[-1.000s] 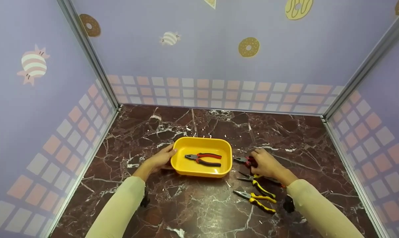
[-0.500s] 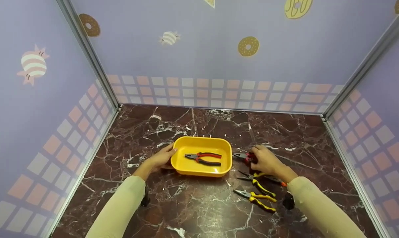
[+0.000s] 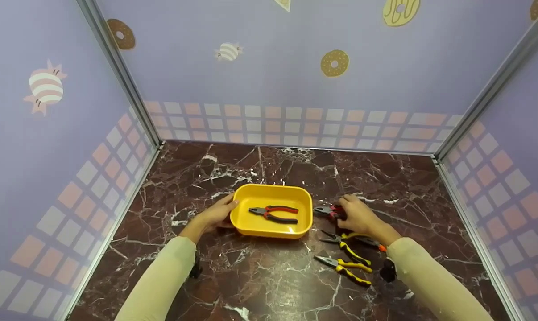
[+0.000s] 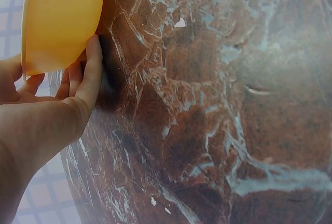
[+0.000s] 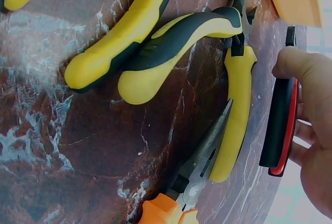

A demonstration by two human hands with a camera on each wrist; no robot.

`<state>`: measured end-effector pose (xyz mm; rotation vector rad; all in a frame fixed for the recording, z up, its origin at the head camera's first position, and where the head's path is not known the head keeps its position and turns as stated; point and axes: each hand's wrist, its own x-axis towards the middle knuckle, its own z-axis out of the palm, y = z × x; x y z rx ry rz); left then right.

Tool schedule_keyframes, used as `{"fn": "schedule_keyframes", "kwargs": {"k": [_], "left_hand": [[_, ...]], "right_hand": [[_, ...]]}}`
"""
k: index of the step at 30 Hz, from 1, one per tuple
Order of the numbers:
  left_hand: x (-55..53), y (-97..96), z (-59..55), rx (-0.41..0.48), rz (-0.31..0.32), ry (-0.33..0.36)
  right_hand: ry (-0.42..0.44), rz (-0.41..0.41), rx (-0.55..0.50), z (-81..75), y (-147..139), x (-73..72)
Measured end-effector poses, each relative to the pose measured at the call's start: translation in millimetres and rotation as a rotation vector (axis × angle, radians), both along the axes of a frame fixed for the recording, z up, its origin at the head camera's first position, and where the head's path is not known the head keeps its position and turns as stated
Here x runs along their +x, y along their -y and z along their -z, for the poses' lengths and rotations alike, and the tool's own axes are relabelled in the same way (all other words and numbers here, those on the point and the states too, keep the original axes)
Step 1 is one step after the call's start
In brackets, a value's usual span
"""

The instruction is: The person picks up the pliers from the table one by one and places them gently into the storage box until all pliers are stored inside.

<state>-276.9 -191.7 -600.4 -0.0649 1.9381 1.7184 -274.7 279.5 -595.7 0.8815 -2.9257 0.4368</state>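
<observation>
In the head view my left hand holds the left end of a yellow plastic box, thumb on the rim. The left wrist view shows its fingers curled under the box wall. Inside the box lie combination pliers with one red and one black handle. My right hand grips a second pair of pliers, red and black, whose nose points at the box's right side. Their handles stand close together between thumb and fingers in the right wrist view.
Nearer me lie yellow-and-black long-nose pliers and another yellow-and-black pair. Orange-handled pliers lie partly behind the right wrist. A dark marbled tabletop carries everything. Patterned panels rise at the back and sides.
My right hand and the red-and-black pliers have shifted slightly away from me, showing more of the orange-handled pair. The left hand and box have stayed in place.
</observation>
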Motion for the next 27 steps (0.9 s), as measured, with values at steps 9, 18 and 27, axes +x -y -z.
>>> {"fn": "schedule_keyframes", "kwargs": {"k": [9,18,27], "left_hand": [[1.1,-0.4,-1.5,-0.015,-0.014,0.001],[2.0,-0.6,-2.4,0.001,-0.010,0.004],[1.9,-0.3,-2.2,-0.021,0.004,-0.003]], "right_hand": [[-0.013,0.002,0.021,-3.0,1,-2.2],[-0.030,-0.020,0.007,-5.6,3,-0.9],[-0.020,-0.030,-0.011,-13.5,9,0.6]]}}
